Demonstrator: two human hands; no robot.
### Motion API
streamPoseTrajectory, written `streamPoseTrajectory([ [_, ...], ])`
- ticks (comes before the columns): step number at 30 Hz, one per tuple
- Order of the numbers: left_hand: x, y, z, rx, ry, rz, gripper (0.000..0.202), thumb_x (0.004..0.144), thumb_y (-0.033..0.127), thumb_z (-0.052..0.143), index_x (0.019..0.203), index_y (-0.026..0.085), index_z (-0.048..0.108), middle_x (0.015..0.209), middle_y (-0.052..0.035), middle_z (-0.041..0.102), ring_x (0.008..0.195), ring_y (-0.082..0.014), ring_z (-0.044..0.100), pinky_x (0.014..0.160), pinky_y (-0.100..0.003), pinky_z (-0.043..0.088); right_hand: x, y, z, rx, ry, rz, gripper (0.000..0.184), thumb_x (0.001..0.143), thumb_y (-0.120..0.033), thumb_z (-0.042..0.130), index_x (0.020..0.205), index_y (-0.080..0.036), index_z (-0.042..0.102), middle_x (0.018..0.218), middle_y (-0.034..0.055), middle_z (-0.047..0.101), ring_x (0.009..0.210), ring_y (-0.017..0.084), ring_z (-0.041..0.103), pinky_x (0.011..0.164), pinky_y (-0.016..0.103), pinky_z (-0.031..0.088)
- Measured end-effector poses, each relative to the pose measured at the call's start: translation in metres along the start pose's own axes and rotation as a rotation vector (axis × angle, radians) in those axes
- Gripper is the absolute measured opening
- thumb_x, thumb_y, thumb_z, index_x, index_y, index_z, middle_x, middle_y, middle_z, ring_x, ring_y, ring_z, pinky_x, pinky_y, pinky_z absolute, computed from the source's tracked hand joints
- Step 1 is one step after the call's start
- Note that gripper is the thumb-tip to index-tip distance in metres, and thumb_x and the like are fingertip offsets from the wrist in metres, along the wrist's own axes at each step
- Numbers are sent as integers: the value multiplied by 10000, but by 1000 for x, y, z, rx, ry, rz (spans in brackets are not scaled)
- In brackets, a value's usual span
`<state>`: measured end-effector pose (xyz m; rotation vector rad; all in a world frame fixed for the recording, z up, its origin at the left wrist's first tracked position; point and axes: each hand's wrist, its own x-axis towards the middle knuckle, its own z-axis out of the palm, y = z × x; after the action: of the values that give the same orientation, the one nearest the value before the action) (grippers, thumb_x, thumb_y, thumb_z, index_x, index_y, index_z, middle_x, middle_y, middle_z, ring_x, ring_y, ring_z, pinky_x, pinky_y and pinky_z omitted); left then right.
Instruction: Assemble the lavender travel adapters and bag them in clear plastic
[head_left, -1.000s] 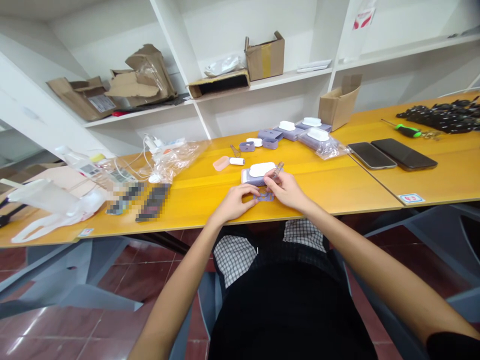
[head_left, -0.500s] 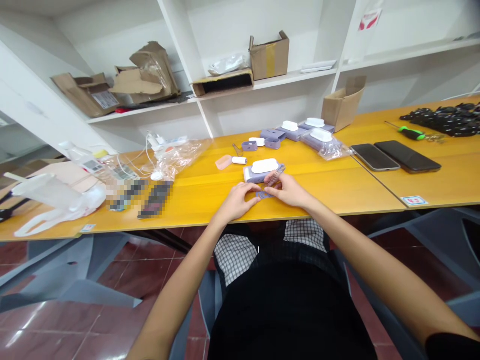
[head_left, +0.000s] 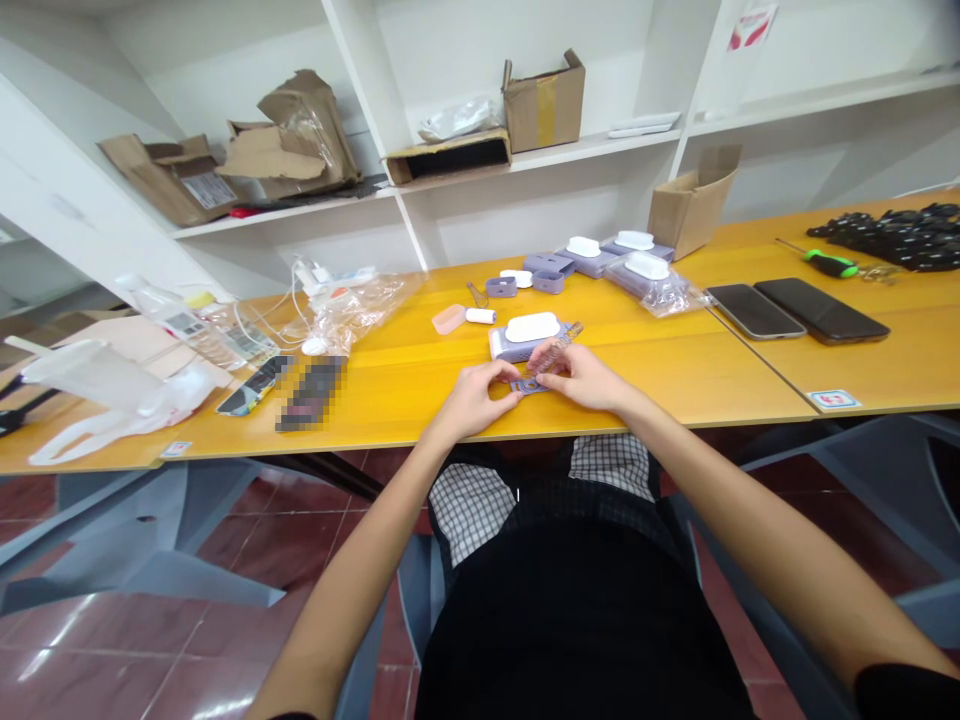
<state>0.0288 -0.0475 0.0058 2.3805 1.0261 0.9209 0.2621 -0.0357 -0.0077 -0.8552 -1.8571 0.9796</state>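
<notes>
Pinched the small purple piece [head_left: 527,386] in the closed left hand [head_left: 474,397] near the surface's [head_left: 675,372] front edge; gripped a clear slim tool [head_left: 556,350] in the closed right hand [head_left: 583,376]. Could have slipped from so thin a fingertip hold and fallen over that edge.

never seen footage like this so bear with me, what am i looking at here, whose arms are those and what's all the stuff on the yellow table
There is no machine here. The one picture comes from a camera worn on a person's head, looking forward and down, so the two bare arms are that person's own. The left hand pinches a small flat purple piece at the near edge of the yellow table. The right hand touches the same piece and has a clear stick-like tool in its grip. Just behind sits a purple device with a white top. Further right lie two dark phones, a green-handled screwdriver and a cardboard box; to the left, crumpled plastic bags.
</notes>
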Motion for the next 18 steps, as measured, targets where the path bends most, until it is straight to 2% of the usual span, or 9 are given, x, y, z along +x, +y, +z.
streamPoseTrajectory([
  [12,1,0,-1,-27,-20,0,176,878,277,734,1033,199,705,995,-46,770,923,-206,719,909,-389,569,-1,0,-1,26,-49,-8,318,801,-57,602,1062,-237,594,1065,57,732,1011,240,711,945,470,581],
  [18,1,1,-2,-35,-33,2,183,883,280,735,1045,202,704,1017,-49,772,938,-204,717,920,-387,567,-3,0,1,-45,-53,-61,306,826,-66,601,1074,-241,642,1083,52,741,1027,235,708,973,472,565],
])
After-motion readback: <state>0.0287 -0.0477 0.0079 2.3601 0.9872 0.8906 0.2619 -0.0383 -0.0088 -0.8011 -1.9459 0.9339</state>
